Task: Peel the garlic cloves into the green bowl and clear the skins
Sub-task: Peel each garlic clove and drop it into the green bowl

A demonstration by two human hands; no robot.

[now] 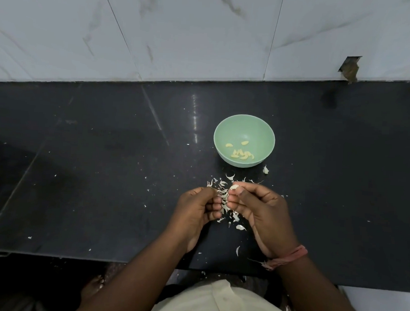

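The bare left hand (200, 208) hovers over the black polished stone counter (91, 173) at about seven o'clock from the bowl; its fingers are curled in, and whether the tips pinch a scrap of skin or nothing I cannot tell, since they face away from the camera. Just to its right, the right hand (258, 205), with a pink thread band at the wrist, pinches a pale, partly skinned garlic clove (233, 187) between thumb and forefinger; the clove sits at six o'clock from the small pale-green round bowl (224, 125), near it but not over it.

The risks, as I judge them: the clove is small and likely slick once bare, so a hard tug on the skin could shoot it onto the counter among the litter; a flake clinging to it could ride into the bowl with the yellowish peeled cloves (242, 153) already lying there.

The white papery garlic skins (223, 187) lie scattered under and between the hands, from six o'clock of the bowl towards the counter's near edge; some seem to have gone over that edge, which would make clearing harder; one whitish piece (265, 169) lies just beside the bowl at five o'clock. Nothing stands between hands and bowl but this litter.
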